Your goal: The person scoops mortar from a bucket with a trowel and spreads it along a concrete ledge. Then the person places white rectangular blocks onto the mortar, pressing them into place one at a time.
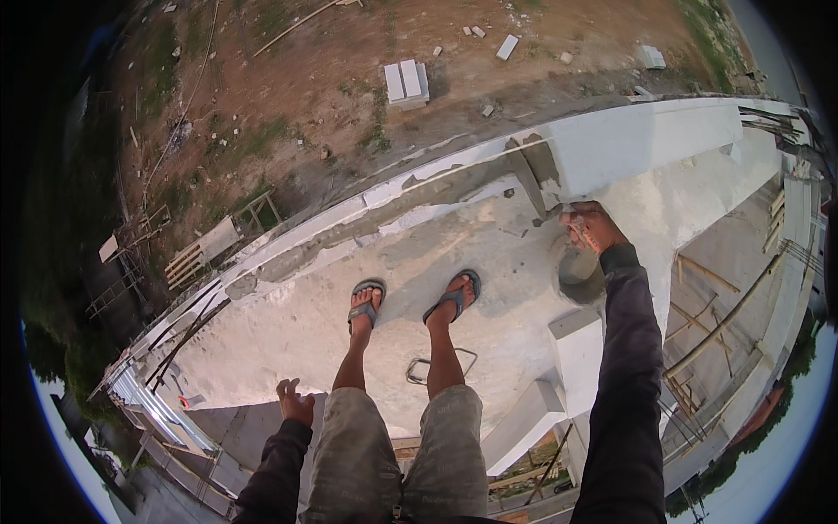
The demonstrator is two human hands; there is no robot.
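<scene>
My right hand [594, 227] is closed, its fingers curled above the rim of a round bucket [604, 293] with grey mortar [580, 265] inside. Whatever the fingers grip cannot be made out. Just beyond that hand, grey mortar [543, 162] coats the end of a long white block [611, 144] in the low wall. To my lower left, my left hand [296, 403] hangs free, fingers apart and nothing in it. A bed of grey mortar [454, 185] runs along the top of the wall's lower course.
I stand in sandals on a pale slab [279, 349] high above the ground. Between my legs lies a bent metal frame [419, 371]. White blocks [576, 349] stand by the right-hand opening, which has wooden poles [724, 319] below. Stacked blocks [407, 82] lie on the dirt beyond the wall.
</scene>
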